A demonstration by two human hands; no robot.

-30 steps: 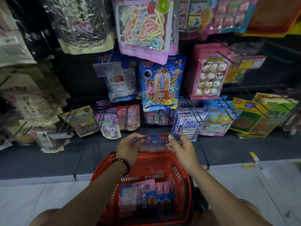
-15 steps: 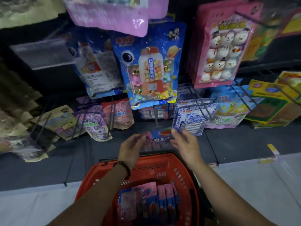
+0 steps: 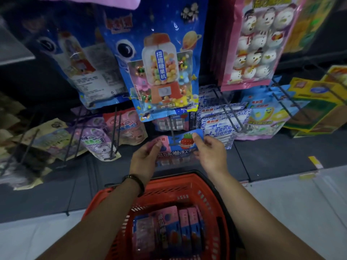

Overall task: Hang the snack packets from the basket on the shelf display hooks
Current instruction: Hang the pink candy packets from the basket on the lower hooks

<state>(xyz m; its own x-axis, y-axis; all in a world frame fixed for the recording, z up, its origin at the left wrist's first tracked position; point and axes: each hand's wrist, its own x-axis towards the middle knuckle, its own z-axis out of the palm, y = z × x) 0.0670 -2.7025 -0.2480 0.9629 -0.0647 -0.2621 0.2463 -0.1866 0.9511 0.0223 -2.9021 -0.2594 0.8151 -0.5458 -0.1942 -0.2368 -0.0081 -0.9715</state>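
Left hand (image 3: 146,158) pinches the pink top corner of the snack packet (image 3: 181,146). The packet lies sideways between both hands, just past the far rim of the basket (image 3: 212,199). The display hook (image 3: 173,132) tip sits right at the packet's top middle, so I reckon the hang hole has to line up there. Right hand (image 3: 210,152) pinches the blue corner. The gumball bag (image 3: 165,72) dangles close overhead and the blue-white packets (image 3: 221,126) crowd the right.
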